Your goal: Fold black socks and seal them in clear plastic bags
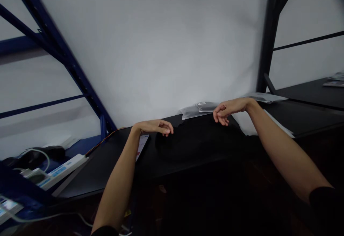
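Black soft-looking cloth [193, 141], one, on black flat tabletop [91, 178], between hands. One slim phone with lit screen [142, 145] beside left wrist. At least two translucent plastic bags [191, 112] along wall [161, 49]. Left hand [156, 126], right hand [227, 110]: both half-open, empty, fingers loosely curled; contact with cloth unclear.

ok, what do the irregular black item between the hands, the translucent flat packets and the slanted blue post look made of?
Irregular black item: probably matte fabric; uneven outline, weave unreadable.
Translucent flat packets: likely thin plastic film, faint sheen; see-through.
Slanted blue post: likely painted metal; even coat, straight edges.
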The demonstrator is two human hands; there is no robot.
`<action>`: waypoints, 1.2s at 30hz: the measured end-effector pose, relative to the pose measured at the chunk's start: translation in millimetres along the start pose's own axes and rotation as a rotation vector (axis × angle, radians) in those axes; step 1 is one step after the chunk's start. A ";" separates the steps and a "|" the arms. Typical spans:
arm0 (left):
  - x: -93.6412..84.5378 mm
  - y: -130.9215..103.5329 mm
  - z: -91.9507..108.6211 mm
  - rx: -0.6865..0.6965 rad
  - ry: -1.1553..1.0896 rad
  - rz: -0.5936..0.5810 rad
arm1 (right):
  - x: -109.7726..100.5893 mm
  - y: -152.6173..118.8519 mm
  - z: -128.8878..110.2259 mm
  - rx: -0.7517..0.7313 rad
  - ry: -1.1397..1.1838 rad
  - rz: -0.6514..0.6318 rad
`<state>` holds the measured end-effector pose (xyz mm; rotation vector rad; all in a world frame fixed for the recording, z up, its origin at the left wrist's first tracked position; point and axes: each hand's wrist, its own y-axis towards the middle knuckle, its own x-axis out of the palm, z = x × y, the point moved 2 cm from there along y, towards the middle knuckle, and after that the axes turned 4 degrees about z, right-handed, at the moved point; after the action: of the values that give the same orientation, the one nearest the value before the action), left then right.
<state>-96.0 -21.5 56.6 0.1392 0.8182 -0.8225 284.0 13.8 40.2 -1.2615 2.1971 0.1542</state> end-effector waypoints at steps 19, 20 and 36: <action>-12.3 33.7 -42.4 -0.056 0.325 0.437 | -24.7 65.1 67.6 0.166 -0.576 0.483; -11.6 33.7 -42.3 -0.068 0.333 0.429 | -25.6 64.3 68.3 0.178 -0.597 0.510; -14.8 29.6 -46.2 -0.051 0.239 0.371 | -27.4 48.9 56.3 0.088 -0.587 0.588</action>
<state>-108.7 26.6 29.2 0.3378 1.0005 -0.4390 278.7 82.2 0.1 -0.4059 1.9466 0.5721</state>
